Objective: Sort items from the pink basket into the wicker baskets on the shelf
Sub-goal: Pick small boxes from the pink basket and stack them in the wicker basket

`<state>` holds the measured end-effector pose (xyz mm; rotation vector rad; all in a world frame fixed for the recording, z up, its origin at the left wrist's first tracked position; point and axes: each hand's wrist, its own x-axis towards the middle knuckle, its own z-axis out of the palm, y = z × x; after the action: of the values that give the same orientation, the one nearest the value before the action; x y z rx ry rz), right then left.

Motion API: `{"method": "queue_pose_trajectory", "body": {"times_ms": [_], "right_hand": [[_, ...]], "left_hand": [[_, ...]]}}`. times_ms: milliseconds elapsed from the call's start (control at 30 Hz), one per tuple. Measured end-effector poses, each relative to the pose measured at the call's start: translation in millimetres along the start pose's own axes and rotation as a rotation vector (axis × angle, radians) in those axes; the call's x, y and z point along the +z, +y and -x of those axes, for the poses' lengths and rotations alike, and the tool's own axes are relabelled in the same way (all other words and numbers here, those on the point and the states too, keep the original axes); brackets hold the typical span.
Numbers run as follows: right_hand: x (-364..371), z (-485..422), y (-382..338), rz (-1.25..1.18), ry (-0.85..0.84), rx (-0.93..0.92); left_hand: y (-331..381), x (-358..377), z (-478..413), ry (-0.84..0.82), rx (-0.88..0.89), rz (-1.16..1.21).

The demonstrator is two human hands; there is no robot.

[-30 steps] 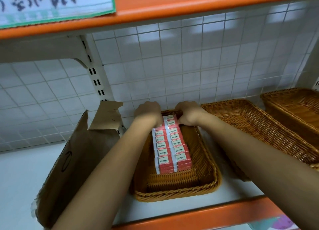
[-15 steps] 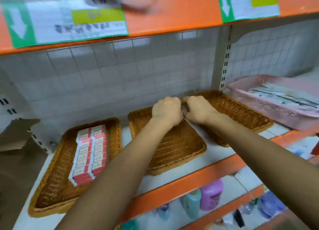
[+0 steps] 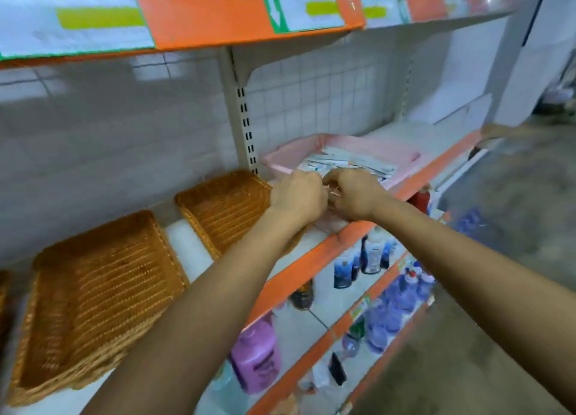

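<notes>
Packets (image 3: 349, 164) in pink basket (image 3: 374, 145), just beyond curled left hand (image 3: 297, 196), right hand (image 3: 355, 198).

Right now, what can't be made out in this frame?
- Head view: what the left hand and right hand hold, if anything; their backs hide the fingers.
- Packets in the pink basket: print blurred, too small to read.
- Shelf labels: motion blur, unreadable.
- Leftmost wicker basket: cut off by the left edge.
</notes>
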<state>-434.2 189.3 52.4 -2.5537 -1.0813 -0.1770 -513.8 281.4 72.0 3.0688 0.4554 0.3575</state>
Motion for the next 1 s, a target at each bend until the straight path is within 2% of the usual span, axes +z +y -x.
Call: {"method": "queue_pose_trajectory", "body": {"times_ms": [200,333,600,867,1000], "right_hand": [[-6.1,-28.4,53.0,0.015,-0.010,0.064],[-4.4,-62.8,78.6,0.070,-0.053,0.043],[13.2,-144.3,95.2,0.149,-0.308,-0.088],[25.0,-190.2,87.3,-0.045,-0.621,-0.227],[36.1,-211.5,89.2,-0.086,-0.663,-0.308]], "left_hand": [[24.5,16.5,-57.0,-0.021,0.075,0.002],[20.5,33.1,-101.9,-0.078,0.106,-0.011],[-15.8,62.1,-182.1,-0.242,0.159,-0.024],[-45.7,72.8,-204.8,-0.377,0.093,-0.106],[-49.1,76.0,-213.2,-0.342,0.030,-0.116]]}}
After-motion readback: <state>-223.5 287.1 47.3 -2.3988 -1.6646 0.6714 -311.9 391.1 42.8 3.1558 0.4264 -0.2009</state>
